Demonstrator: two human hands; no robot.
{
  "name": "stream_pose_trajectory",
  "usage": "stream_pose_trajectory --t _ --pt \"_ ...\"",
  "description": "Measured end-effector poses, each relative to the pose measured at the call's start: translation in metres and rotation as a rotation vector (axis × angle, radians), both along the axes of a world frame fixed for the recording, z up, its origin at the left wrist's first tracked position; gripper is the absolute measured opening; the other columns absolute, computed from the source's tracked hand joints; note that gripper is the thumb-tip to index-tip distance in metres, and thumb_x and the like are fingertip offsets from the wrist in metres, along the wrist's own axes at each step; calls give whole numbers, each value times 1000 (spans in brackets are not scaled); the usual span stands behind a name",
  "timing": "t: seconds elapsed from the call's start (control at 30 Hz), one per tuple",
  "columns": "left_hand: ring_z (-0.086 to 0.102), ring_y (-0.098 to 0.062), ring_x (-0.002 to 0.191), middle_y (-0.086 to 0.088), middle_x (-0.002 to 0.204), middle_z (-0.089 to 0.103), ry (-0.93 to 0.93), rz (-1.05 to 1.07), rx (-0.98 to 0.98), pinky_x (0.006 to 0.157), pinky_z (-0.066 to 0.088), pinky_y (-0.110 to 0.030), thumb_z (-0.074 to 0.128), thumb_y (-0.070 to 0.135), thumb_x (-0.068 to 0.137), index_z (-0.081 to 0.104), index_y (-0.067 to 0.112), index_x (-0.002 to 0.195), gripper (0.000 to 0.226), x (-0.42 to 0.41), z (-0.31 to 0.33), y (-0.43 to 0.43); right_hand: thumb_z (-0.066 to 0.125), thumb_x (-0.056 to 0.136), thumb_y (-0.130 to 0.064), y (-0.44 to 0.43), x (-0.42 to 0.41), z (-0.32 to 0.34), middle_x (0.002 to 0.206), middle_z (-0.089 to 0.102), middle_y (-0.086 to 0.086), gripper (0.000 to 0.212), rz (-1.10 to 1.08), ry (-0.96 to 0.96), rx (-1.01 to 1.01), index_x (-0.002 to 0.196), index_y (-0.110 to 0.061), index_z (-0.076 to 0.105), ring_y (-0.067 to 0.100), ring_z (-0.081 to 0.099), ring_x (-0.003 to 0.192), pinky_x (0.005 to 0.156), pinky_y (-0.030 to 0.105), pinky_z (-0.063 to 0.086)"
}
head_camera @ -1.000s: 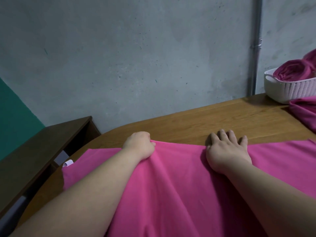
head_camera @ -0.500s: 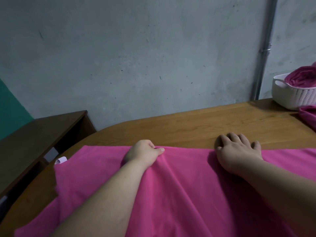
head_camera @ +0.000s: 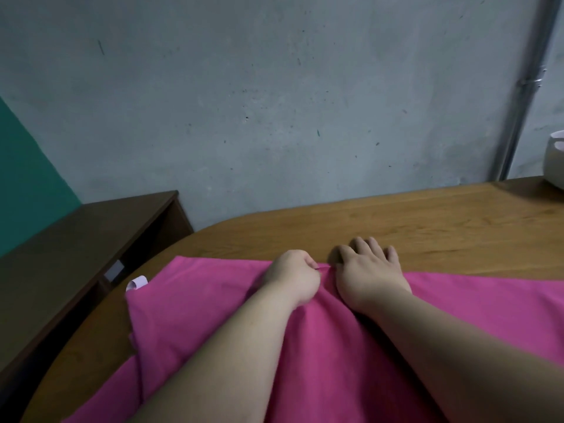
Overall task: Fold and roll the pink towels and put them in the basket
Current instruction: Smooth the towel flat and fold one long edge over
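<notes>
Head view: your pink towel (head_camera: 198,303) lies spread on the bench (head_camera: 427,221).
Left hand (head_camera: 291,277): fingers curled, pinching the towel's far edge.
Right hand (head_camera: 366,270): flat, fingers spread, palm on the towel, fingertips on bare bench, just beside your left.
Tag (head_camera: 136,282): white, at the towel's left corner; no legible writing.
Basket (head_camera: 554,161): white, far right, mostly cut off.

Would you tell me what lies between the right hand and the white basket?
Nothing: from the right hand to the basket the table is bare wood, in the head view.
</notes>
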State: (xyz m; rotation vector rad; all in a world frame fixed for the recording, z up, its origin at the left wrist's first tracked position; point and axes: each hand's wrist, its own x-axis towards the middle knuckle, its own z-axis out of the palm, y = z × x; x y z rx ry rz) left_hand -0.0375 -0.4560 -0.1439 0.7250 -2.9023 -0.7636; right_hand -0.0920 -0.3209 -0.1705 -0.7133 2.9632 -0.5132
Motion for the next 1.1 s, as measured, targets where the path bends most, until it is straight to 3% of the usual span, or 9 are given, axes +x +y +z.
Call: stream_pose_trajectory --t 0.07,0.2,0.3,0.4,0.63,0.83,0.97,1.1 --pt "65 -20 103 3 108 72 -31 -80 -64 81 45 -21 62 20 93 67 27 90 8 8 4 -7 24 93 -38 -2 2 0 151 37 5 47 -2 7 3 132 -35 49 29 17 149 120 60 7" --pt "64 -23 106 -3 112 71 -68 -92 -208 82 43 -24 62 32 97 68 24 93 11 23 25 -26 18 87 -43 -2 5 4 151 37 7 56 -5 9 8 133 -33 49 31 19 148 120 60 8" --pt "63 -26 108 -4 113 71 -56 -50 -267 82 44 -27 61 36 97 65 22 89 17 14 36 -36 23 94 -39 -1 6 4 155 33 10 51 -10 27 34 138 -27 45 32 16 149 120 60 8" --pt "62 -30 111 -8 116 69 -119 -16 -356 87 47 -32 56 44 98 68 12 104 35 -1 33 -39 25 97 -31 -1 7 2 159 28 11 48 -19 48 26 141 -25 43 32 13 151 121 60 7" --pt "65 -29 108 -8 118 71 -243 106 -150 80 45 -27 70 54 82 72 9 111 54 -21 12 -61 25 98 -29 0 5 2 164 22 10 49 -10 49 7 146 -27 40 31 9 153 122 57 4" --pt "63 -30 116 -10 129 66 -284 91 -137 94 49 -29 70 54 83 67 7 121 60 -30 9 -66 27 94 -31 -12 2 13 152 38 8 50 -96 -31 65 141 -25 40 31 22 147 120 59 13" --pt "63 -30 114 -10 125 68 -262 100 -106 90 48 -28 70 56 83 68 7 118 59 -30 9 -66 31 95 -35 -53 6 25 163 20 12 63 1 -106 50 156 -24 23 35 2 154 120 63 3" --pt "66 -28 107 -7 117 72 -229 107 -19 91 51 -29 77 61 76 72 10 115 65 -25 6 -72 22 95 -40 -62 5 4 157 31 6 52 39 -21 -2 143 -31 41 31 12 151 119 63 4"
